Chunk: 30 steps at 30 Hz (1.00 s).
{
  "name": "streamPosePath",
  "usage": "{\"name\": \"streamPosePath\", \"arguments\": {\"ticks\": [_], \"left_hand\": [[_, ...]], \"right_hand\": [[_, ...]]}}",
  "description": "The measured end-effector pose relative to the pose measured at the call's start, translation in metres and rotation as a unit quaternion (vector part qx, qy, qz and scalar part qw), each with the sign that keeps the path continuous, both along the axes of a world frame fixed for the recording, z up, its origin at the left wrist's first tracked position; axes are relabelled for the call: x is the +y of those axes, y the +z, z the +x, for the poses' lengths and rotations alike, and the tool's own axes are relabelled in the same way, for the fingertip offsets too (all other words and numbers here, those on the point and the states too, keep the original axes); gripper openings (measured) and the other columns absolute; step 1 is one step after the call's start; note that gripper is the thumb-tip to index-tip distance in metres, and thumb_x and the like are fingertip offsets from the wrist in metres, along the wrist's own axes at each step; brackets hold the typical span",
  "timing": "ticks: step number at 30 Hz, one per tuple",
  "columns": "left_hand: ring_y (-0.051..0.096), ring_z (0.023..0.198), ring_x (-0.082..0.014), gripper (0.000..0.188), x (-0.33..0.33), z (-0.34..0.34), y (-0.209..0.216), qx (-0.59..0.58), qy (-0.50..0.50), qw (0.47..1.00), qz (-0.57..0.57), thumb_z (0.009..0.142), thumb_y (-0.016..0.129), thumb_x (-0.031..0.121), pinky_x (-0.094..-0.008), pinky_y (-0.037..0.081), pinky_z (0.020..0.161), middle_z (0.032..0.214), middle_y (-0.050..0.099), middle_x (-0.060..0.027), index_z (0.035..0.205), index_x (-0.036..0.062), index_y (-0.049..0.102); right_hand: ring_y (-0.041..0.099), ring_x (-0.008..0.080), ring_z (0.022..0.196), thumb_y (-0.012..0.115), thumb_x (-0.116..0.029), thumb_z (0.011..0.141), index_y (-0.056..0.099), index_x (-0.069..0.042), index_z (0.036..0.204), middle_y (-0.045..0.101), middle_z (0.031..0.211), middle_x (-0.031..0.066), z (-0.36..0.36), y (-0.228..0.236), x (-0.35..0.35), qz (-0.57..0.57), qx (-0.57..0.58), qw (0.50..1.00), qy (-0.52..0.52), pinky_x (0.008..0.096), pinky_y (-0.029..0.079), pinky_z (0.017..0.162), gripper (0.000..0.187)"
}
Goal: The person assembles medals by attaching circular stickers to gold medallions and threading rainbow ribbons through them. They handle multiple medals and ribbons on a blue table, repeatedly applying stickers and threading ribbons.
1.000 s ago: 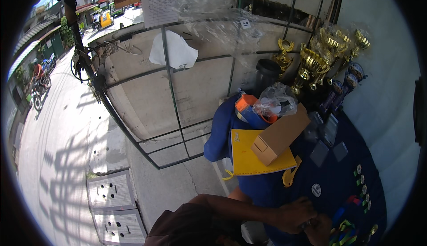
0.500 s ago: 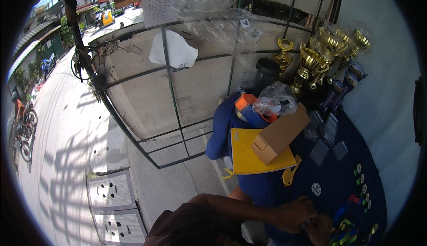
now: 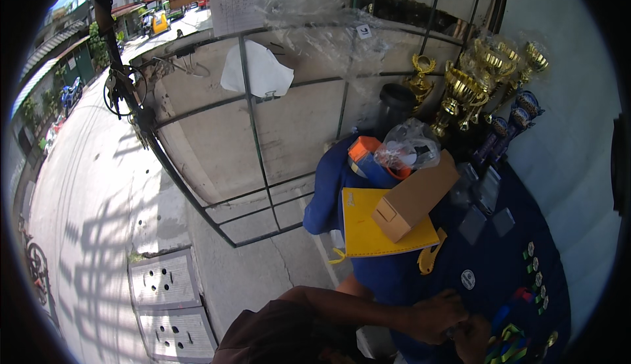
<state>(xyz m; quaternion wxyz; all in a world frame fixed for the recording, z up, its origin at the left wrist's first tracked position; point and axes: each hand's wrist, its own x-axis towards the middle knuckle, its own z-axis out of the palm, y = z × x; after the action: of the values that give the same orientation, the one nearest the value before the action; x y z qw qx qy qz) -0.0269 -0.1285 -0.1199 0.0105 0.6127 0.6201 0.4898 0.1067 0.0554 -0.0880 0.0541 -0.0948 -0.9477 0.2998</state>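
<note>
Bike [image 3: 37,264] rolled nearer; a printed disc [image 3: 467,279] lies near the left hand [image 3: 439,316].

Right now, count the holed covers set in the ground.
2: the upper cover, lower left in the picture; the lower cover, just below it, near the bottom edge. More could be hidden out of view.

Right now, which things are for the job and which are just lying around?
Seem part of the job:
left hand and right hand, close together; what's between them is too hidden to tell
ribbons, beside the right hand

Seem just lying around:
notebook
box, on the notebook
trophies
black cup
</note>
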Motion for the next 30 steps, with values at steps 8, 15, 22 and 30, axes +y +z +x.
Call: {"name": "streamPosePath", "arguments": {"ticks": [8, 15, 22, 30], "left_hand": [[0.057, 0.102, -0.0318, 0.042, 0.003, -0.0003, -0.0026, 0.006, 0.001, 1.0, 0.011, 0.063, 0.075, 0.008, -0.0449, 0.04, 0.102, 0.097, 0.063, -0.0134, 0.102, 0.0013, 0.061], [0.057, 0.104, -0.032, 0.042, 0.0021, 0.0009, -0.0031, 0.014, 0.006, 1.0, 0.011, 0.065, 0.077, 0.009, -0.0447, 0.04, 0.103, 0.098, 0.063, -0.0138, 0.104, 0.0008, 0.062], [0.057, 0.105, -0.0322, 0.039, 0.0049, 0.002, -0.0049, 0.006, 0.009, 1.0, 0.002, 0.068, 0.077, 0.009, -0.0444, 0.04, 0.103, 0.098, 0.063, -0.0134, 0.102, 0.0011, 0.062], [0.057, 0.103, -0.0315, 0.037, 0.0032, -0.0004, -0.0036, 0.007, 0.001, 1.0, 0.011, 0.067, 0.078, 0.009, -0.044, 0.041, 0.101, 0.097, 0.063, -0.0125, 0.1, 0.0026, 0.062]], "right_hand": [[0.058, 0.0259, 0.064, 0.078, -0.036, 0.091, 0.064, 0.0, 0.09, 0.061, 0.073, 0.0111, 0.0005, 0.0008, -0.0036, 0.031, 0.018, 0.999, 0.013, 0.0436, 0.046, 0.062, 0.038], [0.053, 0.0241, 0.064, 0.077, -0.034, 0.093, 0.06, 0.0, 0.086, 0.058, 0.073, 0.0101, -0.0006, -0.0007, -0.0006, 0.002, -0.018, 1.0, -0.004, 0.0423, 0.045, 0.063, 0.038], [0.052, 0.0205, 0.064, 0.078, -0.032, 0.092, 0.062, -0.001, 0.088, 0.057, 0.074, 0.0091, 0.0021, 0.0001, -0.0017, 0.011, 0.008, 1.0, 0.009, 0.0396, 0.044, 0.062, 0.036], [0.055, 0.0207, 0.066, 0.077, -0.028, 0.09, 0.063, -0.001, 0.09, 0.058, 0.076, 0.0088, 0.002, -0.0028, -0.0033, -0.026, 0.019, 0.999, -0.006, 0.0392, 0.046, 0.064, 0.031]]}}
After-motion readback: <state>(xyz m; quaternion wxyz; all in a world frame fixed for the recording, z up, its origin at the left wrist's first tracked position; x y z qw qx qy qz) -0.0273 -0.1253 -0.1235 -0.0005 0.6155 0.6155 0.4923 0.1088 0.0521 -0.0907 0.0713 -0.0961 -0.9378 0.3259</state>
